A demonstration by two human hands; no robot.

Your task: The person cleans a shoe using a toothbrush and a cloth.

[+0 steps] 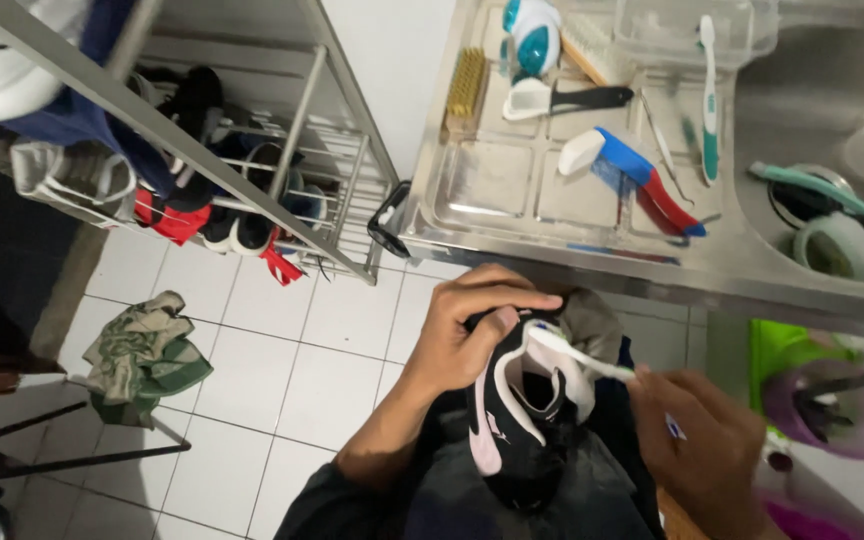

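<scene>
Left hand (472,325) clamps the heel end of a black shoe (517,410) with white trim, held over the lap. Right hand (707,440) closed around a white toothbrush (577,352), bristles on the shoe's collar. Scrubbing looks midway: trim partly clean, rest can't tell. Beyond, steel sink drainboard (492,185) carries a red-blue brush (642,175) near its front edge and a black-handled brush (562,98) further back. Shoe rack (282,190) far left.
</scene>
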